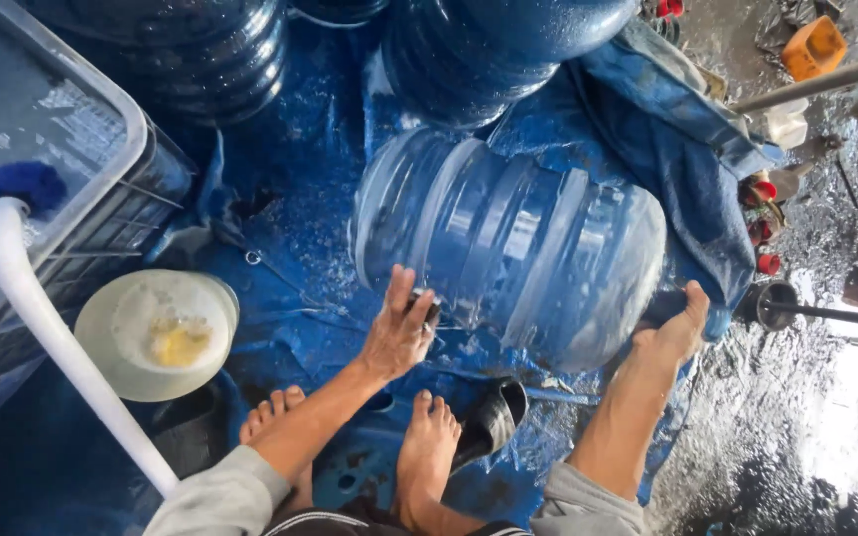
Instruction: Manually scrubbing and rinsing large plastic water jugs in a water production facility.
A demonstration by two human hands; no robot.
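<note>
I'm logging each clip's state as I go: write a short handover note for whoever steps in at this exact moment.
Left hand: flat against the ribbed side of the large blue water jug, with a small dark thing under the fingers.
Right hand: gripping the jug's neck end.
Jug: lying on its side on the wet blue tarp, more jugs behind it.
White basin of sudsy water: left of the feet, beside the clear tub.
Done: jug is wet. Left: cannot tell.

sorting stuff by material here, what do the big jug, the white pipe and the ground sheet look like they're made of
Big jug: looks like translucent blue rigid plastic, glossy and wet, with moulded ribs and light showing through.
White pipe: probably smooth plastic tubing, matte white, gently curved.
Ground sheet: seems a blue woven plastic tarp, creased, wet and shiny, with a metal eyelet.
</note>
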